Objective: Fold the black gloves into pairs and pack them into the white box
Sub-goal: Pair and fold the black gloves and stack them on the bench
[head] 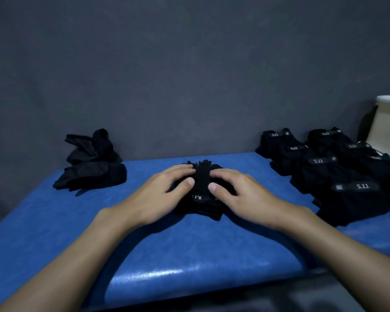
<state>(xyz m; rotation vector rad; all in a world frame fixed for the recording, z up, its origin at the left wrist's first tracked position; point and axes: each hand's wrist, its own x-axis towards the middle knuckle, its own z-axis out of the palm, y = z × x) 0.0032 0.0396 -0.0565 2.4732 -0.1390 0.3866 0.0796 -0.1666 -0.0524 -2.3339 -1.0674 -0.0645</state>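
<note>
At the centre of the table (189, 248), the left hand (158, 194) and right hand (245, 194) are pressing nearly flat on the glove pair (200, 206), seemingly setting its fold; the white box (387, 127) is standing far right.

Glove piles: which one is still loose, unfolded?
The heap at far left: crumpled, no label showing. The stacks at right lie flat, 5.11 labels up; left hand and right hand rest on the middle bundle.
</note>
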